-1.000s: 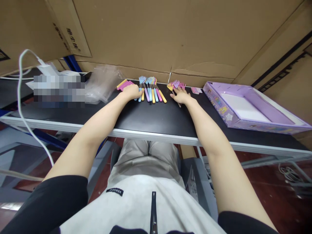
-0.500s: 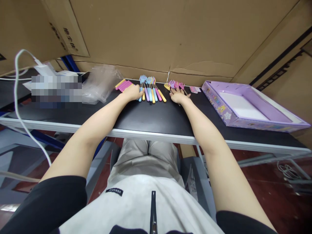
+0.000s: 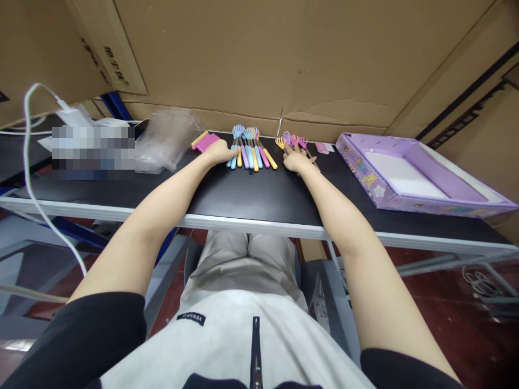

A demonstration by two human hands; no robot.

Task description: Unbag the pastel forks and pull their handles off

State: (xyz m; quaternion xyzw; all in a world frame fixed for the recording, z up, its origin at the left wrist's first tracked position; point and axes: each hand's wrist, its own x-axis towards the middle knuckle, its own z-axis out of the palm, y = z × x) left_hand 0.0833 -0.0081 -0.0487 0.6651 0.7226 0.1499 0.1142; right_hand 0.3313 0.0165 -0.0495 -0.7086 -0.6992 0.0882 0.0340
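Note:
My left hand [image 3: 220,152] rests on the black table [image 3: 251,194], its fingers curled onto the handles of a row of small toy rakes [image 3: 251,150] in blue, purple, yellow and pink. My right hand [image 3: 295,159] lies over a second small bunch of rakes [image 3: 292,140] with yellow, purple and pink heads; its fingers lie spread flat over them. A few pink sticks [image 3: 206,141] lie just left of my left hand.
A purple cardboard tray [image 3: 377,183] with a white inner sheet sits at the right of the table. Crumpled clear plastic [image 3: 164,140] and a white charger with cable [image 3: 28,156] lie at the left. Large cardboard sheets [image 3: 259,59] wall off the back.
Both hands have stayed on the rakes; the right hand has shifted slightly left over its bunch. The view has drifted a little.

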